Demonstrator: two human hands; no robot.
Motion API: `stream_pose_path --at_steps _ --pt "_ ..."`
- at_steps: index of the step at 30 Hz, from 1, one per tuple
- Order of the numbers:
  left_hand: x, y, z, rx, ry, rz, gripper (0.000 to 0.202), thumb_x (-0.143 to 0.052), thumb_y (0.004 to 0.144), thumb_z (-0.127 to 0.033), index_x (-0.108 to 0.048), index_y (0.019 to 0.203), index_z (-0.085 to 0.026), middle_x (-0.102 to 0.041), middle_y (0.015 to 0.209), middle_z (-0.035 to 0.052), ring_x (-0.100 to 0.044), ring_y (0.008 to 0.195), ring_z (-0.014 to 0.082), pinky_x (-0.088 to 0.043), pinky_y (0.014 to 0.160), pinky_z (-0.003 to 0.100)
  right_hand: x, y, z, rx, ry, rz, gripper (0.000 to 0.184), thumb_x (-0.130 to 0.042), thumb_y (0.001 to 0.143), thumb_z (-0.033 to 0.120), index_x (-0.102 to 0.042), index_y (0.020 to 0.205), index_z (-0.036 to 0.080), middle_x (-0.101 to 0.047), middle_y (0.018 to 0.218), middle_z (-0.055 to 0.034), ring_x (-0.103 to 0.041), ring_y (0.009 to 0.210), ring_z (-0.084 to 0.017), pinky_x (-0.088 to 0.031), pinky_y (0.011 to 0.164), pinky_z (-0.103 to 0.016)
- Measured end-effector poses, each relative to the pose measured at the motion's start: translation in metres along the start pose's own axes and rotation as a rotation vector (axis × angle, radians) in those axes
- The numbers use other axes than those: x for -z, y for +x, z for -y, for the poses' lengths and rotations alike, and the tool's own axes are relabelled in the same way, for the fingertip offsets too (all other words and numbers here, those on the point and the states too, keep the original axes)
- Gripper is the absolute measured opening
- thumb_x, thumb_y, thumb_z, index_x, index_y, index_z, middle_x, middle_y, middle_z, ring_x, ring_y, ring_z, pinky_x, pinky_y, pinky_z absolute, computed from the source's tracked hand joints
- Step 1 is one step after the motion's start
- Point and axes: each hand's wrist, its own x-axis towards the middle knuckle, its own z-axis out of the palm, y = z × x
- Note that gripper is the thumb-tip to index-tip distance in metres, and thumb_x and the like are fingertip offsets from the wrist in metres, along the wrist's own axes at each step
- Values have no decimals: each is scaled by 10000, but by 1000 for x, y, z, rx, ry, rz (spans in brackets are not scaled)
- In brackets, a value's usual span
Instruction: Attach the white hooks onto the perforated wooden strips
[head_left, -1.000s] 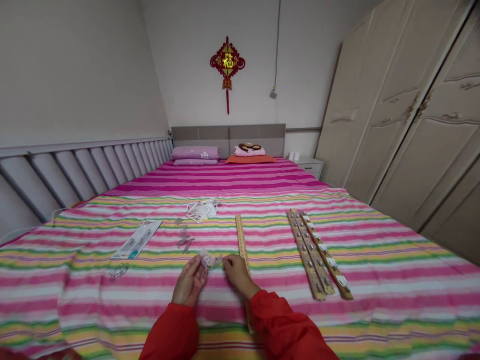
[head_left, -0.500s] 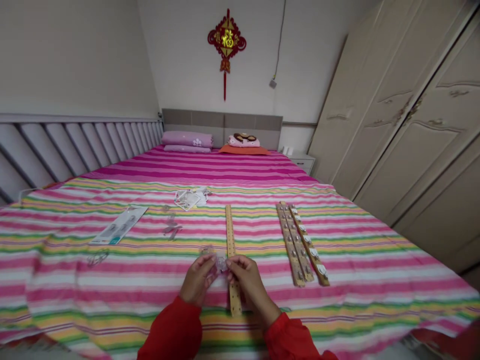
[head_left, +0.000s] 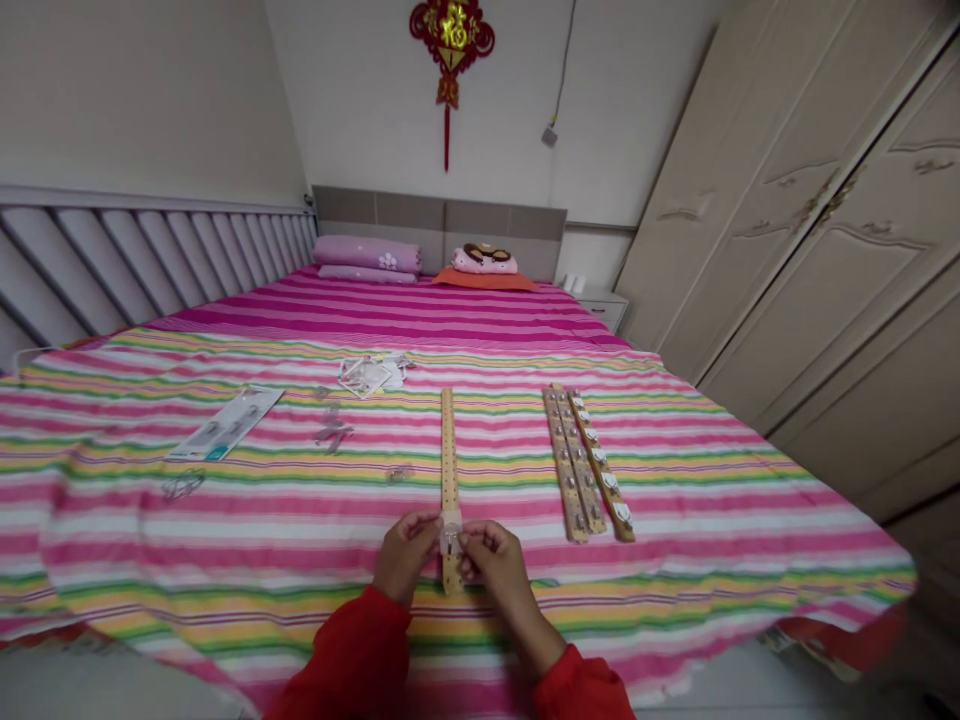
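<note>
left hand [head_left: 405, 558] and right hand [head_left: 499, 565] pinch a small clear plastic hook [head_left: 451, 540], fingers pressed together, right on a narrow perforated pale wooden strip [head_left: 448, 470] running to 12 o'clock. that strip shows no other hook. the wooden strips with rows of hooks [head_left: 585, 465] at 2 o'clock look done, while loose clear hooks [head_left: 330, 425] lie at 10 o'clock. half a second ago the hook sat just off the strip.
</note>
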Motion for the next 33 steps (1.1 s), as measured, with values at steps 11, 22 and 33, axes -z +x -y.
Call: stream_pose_path --at_steps 11,22,33 --pt "3 1 15 -103 143 -11 271 -772 464 -258 -640 670 -141 -639 556 -5 -580 519 115 -450 512 215 1 -6 -7 37 -56 -44 303 -735 582 419 -591 621 156 -526 397 57 -428 330 -62 -321 359 -179" --pt "7 10 30 -81 152 -11 314 -774 481 -285 -616 703 -130 -644 562 3 -581 493 112 -450 468 208 3 -3 -16 34 -35 -75 282 -736 561 397 -586 590 160 -529 404 55 -431 338 -69 -328 373 -190" --pt "8 12 33 -77 147 -26 336 -778 470 -297 -614 711 -132 -641 565 -2 -580 493 108 -451 474 210 2 -1 -22 30 -26 -80 295 -741 552 407 -571 586 168 -529 403 53 -429 337 -74 -335 375 -198"
